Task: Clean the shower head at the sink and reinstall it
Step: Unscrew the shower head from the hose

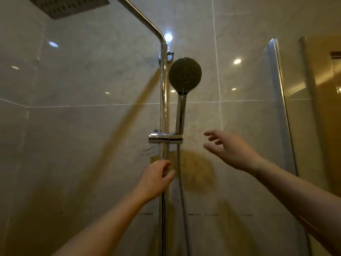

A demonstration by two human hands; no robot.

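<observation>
The round hand shower head point(185, 73) stands upright in its chrome holder point(165, 137) on the vertical chrome rail point(163, 100). Its chrome handle point(180, 113) points down into the holder, and the metal hose point(182, 191) hangs below. My left hand point(156, 177) is at the rail under the holder, fingers loosely curled beside it, holding nothing that I can make out. To the right of the holder, my right hand point(230, 148) hovers with fingers spread, a short gap away from the handle.
Grey marble tiles point(83, 80) cover the wall behind. A square overhead rain shower point(68, 6) hangs at the top left on a bent chrome pipe point(144, 19). A glass panel edge point(282, 108) stands at the right, with a wooden door point(324, 108) beyond.
</observation>
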